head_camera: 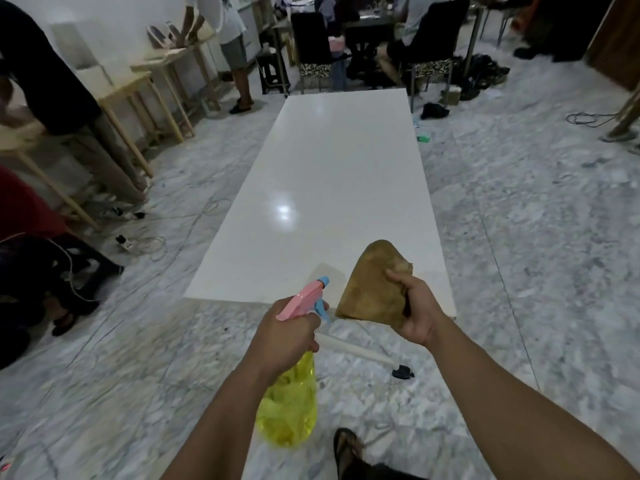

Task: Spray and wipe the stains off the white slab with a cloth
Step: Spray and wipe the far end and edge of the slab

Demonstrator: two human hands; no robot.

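Left hand (287,336) is wrapped round my bottle's (289,407) neck: clear yellow plastic body, pink head, blue nozzle aimed at the slab (332,188). My right hand (417,311) clutches a bunched, coarse brown cloth (372,289) above the near edge. That glossy white rectangular slab lies flat on veined marble floor (519,237).

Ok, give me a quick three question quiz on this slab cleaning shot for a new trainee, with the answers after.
1. True or false: the brown cloth is lying flat on the white slab.
2. Which hand grips the spray bottle: A left, B right?
3. Fill in: the bottle's pink trigger head has a ____ nozzle tip.

Key:
1. False. The right hand holds it up, above the slab's near edge.
2. A. The left hand grips its neck.
3. Blue.
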